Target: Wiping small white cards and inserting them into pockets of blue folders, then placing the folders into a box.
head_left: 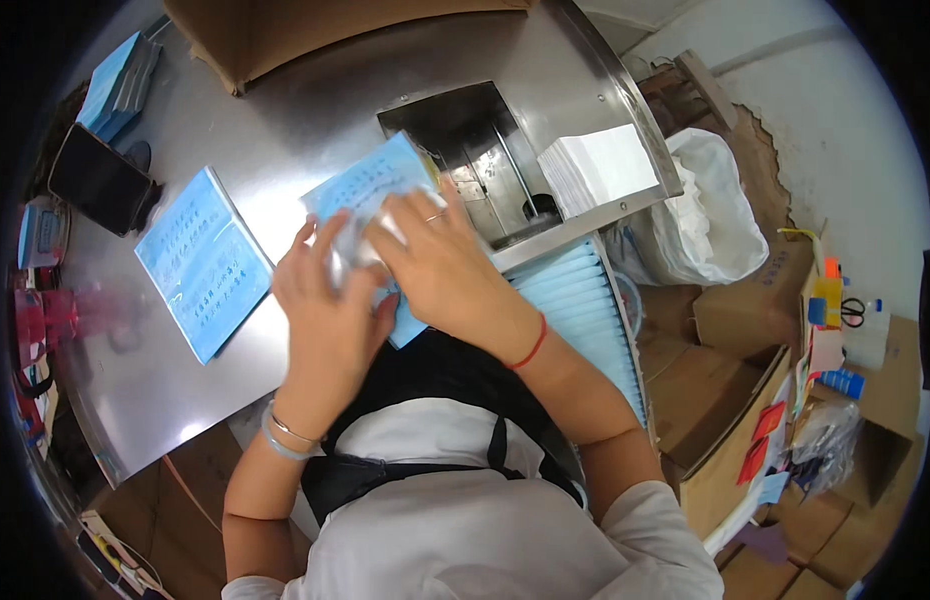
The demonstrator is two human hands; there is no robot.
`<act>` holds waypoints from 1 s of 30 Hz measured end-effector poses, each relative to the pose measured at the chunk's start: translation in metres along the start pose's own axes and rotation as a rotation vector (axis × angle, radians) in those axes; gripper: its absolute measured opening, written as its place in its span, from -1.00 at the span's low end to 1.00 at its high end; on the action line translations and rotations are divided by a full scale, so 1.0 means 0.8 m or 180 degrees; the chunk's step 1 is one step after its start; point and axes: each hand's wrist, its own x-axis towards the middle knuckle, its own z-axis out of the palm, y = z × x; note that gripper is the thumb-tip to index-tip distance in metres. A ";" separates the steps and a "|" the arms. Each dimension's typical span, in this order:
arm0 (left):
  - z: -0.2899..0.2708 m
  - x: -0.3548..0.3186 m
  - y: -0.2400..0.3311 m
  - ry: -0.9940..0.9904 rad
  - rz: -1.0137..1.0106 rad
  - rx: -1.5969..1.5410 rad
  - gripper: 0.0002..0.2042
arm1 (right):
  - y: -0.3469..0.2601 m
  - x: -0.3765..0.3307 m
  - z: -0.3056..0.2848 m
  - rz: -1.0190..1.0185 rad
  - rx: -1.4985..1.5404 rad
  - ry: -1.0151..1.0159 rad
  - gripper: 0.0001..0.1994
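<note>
A flat blue packet (360,180) with printed lettering lies tilted at the table's front edge, under both my hands. Its middle is covered by my fingers and a shiny, blurred patch that looks like clear film. My left hand (320,290) is curled at the packet's left side, its fingers smeared by motion. My right hand (430,260) bends over the packet from the right, fingers closed on its upper face. A similar blue packet (205,262) rests flat on the table, just left of my left hand.
The steel table (255,120) has a rectangular opening (475,165) with a stack of white sheets (605,170) beside it. Below the edge stands a tray of blue packets (575,300). A black stand (100,180), a cardboard box (315,25) and a white bag (730,215) surround the workspace.
</note>
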 end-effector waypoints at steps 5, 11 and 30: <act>-0.010 0.018 0.010 -0.0477 -0.0382 0.0687 -0.57 | 0.047 -0.027 -0.084 0.0985 -0.0318 0.1531 -0.76; -0.003 0.069 0.019 -0.0634 0.0199 0.0808 -0.53 | 0.067 -0.031 -0.084 0.1488 -0.1193 0.0983 -0.80; -0.005 0.040 0.028 -0.0958 -0.0310 -0.0915 -0.39 | 0.006 -0.009 -0.001 0.0502 -0.0487 -0.0130 -0.87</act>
